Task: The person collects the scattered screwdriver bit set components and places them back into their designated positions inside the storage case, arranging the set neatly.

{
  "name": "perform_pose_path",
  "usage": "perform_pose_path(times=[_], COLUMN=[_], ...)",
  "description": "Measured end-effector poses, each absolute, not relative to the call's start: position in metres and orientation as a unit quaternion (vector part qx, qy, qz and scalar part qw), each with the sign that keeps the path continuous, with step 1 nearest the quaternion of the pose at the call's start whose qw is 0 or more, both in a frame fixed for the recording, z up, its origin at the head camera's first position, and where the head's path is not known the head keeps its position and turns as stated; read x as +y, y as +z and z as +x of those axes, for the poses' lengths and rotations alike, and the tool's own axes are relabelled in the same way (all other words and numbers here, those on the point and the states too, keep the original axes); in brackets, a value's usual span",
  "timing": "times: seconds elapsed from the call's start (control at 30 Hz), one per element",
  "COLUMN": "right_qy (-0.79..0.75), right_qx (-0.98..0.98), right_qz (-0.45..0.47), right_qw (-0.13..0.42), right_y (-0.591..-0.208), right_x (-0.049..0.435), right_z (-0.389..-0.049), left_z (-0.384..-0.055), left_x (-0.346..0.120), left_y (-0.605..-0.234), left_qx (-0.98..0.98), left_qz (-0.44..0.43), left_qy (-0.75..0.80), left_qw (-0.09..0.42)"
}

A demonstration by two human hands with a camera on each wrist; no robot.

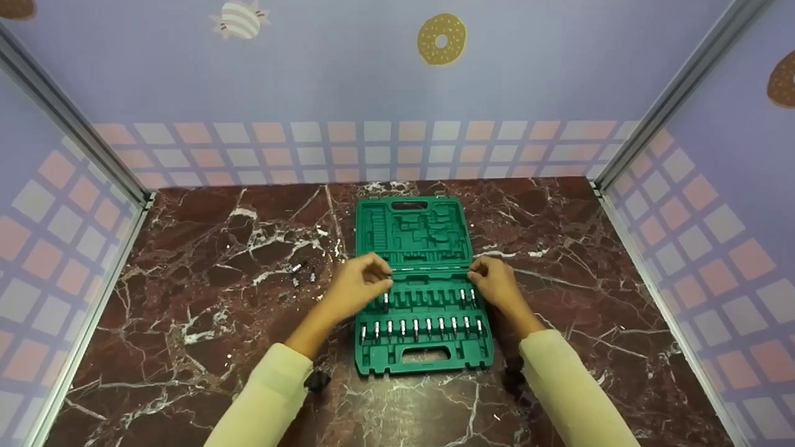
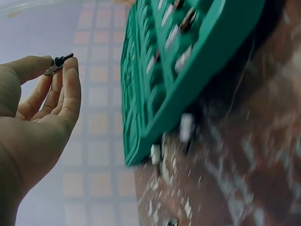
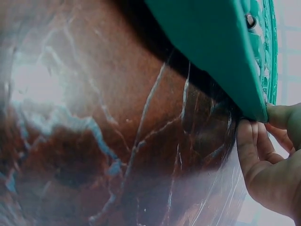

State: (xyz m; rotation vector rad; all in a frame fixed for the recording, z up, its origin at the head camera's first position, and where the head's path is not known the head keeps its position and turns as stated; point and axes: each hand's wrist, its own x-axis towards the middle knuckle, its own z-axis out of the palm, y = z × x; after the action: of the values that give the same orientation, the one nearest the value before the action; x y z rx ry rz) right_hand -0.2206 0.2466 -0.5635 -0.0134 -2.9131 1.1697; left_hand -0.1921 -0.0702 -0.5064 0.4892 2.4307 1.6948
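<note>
Left wrist view: small silver bit with a dark narrow tip point(image 2: 58, 65) sits pinched between thumb and fingertips of the left hand point(image 2: 40, 129), held clear of the surface. Head view puts that hand over the left part of the far bit row of the green moulded plastic case point(image 1: 428, 368), lid laid open beyond the hinge. Right hand point(image 3: 273, 174) has thumb and fingers closed on the case's side edge, near the hinge.

My take on doing it well: pinch the bit by its body, square it to a slot, press straight down, don't force it at a tilt. Right-hand brace on the edge should keep the case from skidding.

Near row holds ten silver bits point(image 1: 415, 329); far row has one at left, two at right, bare slots between. Three small loose metal pieces point(image 1: 312, 276) lie left of the case on the dark red-brown white-veined marble-look tabletop point(image 1: 205, 267). Lilac wall panels point(image 1: 348, 81) around, doughnut and pink-white check prints.

No brand, label or writing I can read.
</note>
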Motion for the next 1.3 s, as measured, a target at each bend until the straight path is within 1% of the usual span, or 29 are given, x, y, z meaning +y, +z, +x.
perform_pose_path(times=[0.13,0.3,0.4,0.73,1.3], right_qy=[0.372,0.376,0.375,0.373,0.371], right_qx=[-0.928,-0.927,-0.927,-0.928,-0.929], right_qz=[-0.001,0.000,0.001,0.004,-0.001], right_qw=[0.009,0.017,0.014,0.016,0.010], right_y=[-0.566,-0.568,-0.567,-0.566,-0.564], right_x=[0.247,0.248,0.249,0.250,0.247], right_z=[-0.220,-0.219,-0.219,-0.220,-0.222], left_z=[-0.189,-0.187,-0.187,-0.197,-0.218], left_x=[-0.055,-0.038,-0.028,0.002,0.029], left_y=[-0.511,-0.513,-0.513,-0.512,-0.516], left_qx=[0.797,0.803,0.806,0.826,0.851], left_qz=[0.183,0.194,0.197,0.242,0.256], left_qy=[0.569,0.554,0.546,0.482,0.432], left_qw=[0.093,0.101,0.116,0.163,0.153])
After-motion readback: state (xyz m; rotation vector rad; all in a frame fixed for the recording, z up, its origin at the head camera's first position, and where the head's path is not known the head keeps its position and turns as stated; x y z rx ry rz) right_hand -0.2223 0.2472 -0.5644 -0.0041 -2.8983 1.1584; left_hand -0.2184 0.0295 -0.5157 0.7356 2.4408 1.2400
